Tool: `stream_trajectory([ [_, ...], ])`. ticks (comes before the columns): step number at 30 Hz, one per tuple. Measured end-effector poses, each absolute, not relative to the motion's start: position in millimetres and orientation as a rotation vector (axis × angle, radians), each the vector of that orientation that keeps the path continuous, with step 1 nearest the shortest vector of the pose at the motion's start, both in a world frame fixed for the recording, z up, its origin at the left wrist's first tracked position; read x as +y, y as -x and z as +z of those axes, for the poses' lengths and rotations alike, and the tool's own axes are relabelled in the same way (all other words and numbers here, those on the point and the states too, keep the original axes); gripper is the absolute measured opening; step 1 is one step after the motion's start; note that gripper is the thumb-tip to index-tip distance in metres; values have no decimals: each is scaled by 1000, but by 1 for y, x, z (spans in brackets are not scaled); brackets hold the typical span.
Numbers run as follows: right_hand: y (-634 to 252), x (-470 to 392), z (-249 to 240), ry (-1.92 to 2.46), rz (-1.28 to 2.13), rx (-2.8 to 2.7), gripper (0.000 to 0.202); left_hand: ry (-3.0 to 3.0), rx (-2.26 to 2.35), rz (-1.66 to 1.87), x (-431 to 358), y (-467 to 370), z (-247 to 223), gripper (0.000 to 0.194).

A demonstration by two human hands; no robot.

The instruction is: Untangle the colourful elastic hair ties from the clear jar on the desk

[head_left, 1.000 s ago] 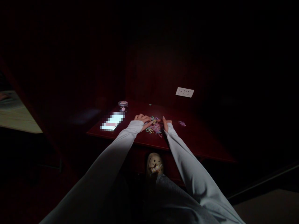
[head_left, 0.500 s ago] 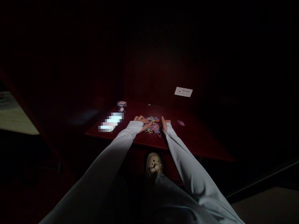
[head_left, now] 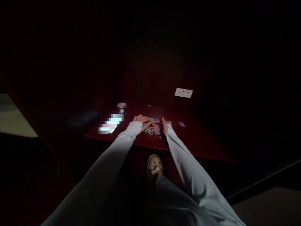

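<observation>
A loose pile of small coloured elastic bands (head_left: 155, 129), pink, purple, green and yellow, lies between my two hands on the dark red tabletop (head_left: 192, 141). My left hand (head_left: 141, 121) reaches over the pile's left side, its fingers stretched out and thumb apart, touching the bands' edge. At the right side of the pile, my right hand (head_left: 166, 123) rests with the thumb raised and a finger pointing in toward the bands. Nothing can be made out in either hand, though the fingertips are small and dim here.
A smaller cluster of purple bands (head_left: 181, 124) lies to the right, and a single green band (head_left: 149, 105) farther back. On the left are a lit phone (head_left: 111, 123), its screen blurred, and a clear lidded jar (head_left: 121, 108). A socket plate (head_left: 183, 93) is on the back wall.
The left hand's fingers have straightened and lifted slightly from the pile, uncovering more bands. My right hand has hardly moved. The view has shifted slightly.
</observation>
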State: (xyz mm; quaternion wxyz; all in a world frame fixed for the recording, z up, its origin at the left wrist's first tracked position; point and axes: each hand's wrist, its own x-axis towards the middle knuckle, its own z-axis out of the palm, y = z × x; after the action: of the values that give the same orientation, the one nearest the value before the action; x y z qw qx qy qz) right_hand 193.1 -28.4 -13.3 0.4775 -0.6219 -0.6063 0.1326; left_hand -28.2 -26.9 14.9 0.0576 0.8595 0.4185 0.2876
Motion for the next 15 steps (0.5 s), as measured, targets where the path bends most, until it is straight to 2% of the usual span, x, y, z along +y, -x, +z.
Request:
stream_trajectory([
  [15,-194,-43,-8,1411,108,-1598,29,-2799,1070,773,-26,28,11,43],
])
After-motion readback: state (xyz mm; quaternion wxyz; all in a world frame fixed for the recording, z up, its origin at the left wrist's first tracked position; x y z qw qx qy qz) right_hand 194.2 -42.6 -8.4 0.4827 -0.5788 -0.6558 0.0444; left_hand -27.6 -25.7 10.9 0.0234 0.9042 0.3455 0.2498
